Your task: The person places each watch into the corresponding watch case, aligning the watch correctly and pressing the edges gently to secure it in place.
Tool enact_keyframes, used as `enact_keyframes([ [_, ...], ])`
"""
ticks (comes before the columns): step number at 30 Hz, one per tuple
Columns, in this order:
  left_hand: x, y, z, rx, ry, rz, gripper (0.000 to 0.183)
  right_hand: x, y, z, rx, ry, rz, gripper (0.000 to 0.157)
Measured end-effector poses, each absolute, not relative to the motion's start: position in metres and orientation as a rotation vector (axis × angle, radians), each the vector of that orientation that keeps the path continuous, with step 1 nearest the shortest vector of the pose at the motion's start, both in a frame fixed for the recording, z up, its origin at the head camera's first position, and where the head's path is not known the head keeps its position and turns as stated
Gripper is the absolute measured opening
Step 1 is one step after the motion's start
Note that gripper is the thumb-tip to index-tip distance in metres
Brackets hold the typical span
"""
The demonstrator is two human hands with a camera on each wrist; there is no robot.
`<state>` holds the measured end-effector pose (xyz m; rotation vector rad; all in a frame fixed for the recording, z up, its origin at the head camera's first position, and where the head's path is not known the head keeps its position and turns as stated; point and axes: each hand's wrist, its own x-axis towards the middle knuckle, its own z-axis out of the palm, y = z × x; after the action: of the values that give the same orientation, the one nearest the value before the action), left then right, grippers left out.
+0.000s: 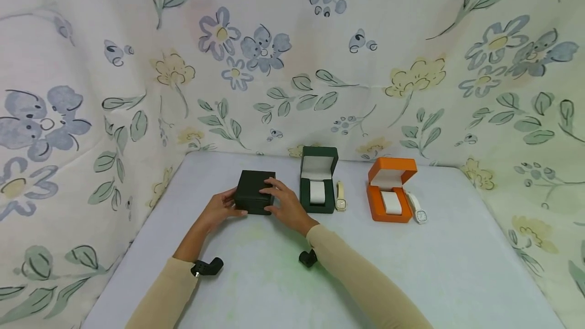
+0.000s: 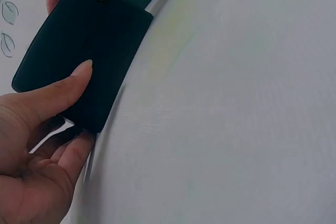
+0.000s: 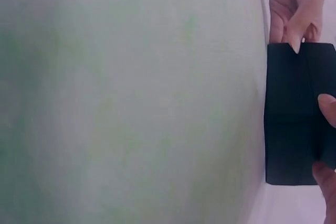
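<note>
A closed, dark green-black watch box (image 1: 250, 190) stands on the white table, lid seam toward me. My left hand (image 1: 218, 212) holds its left side, the thumb laid along the front face, as the left wrist view also shows with the box (image 2: 89, 51). At the right end, my right hand (image 1: 289, 206) grips the box, its fingers over the lid's top and its thumb low at the front right corner. In the right wrist view, the box's front (image 3: 291, 114) shows between both hands; part of the right hand lies outside that view.
Right of my right hand stands an open green watch box (image 1: 316, 207) with a white cushion, a gold watch (image 1: 340, 198) beside it. Farther right are an open orange watch box (image 1: 377, 206) and a white watch (image 1: 419, 212). A floral curtain (image 1: 292, 65) hangs behind the table.
</note>
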<state>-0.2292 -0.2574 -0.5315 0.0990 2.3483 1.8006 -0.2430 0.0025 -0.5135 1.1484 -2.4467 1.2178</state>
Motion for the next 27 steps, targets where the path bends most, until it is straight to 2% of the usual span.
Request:
enact_keyframes([
  [14,-0.221,-0.26,-0.517,0.212,2.364,1.796,0.1,-0.24,0.015,-0.498,1.113,-2.508,1.183,0.04],
  [27,-0.209,-0.24,-0.478,0.191,2.699,1.52,0.1,-0.232,0.054,-0.476,1.025,-2.483,1.291,0.029],
])
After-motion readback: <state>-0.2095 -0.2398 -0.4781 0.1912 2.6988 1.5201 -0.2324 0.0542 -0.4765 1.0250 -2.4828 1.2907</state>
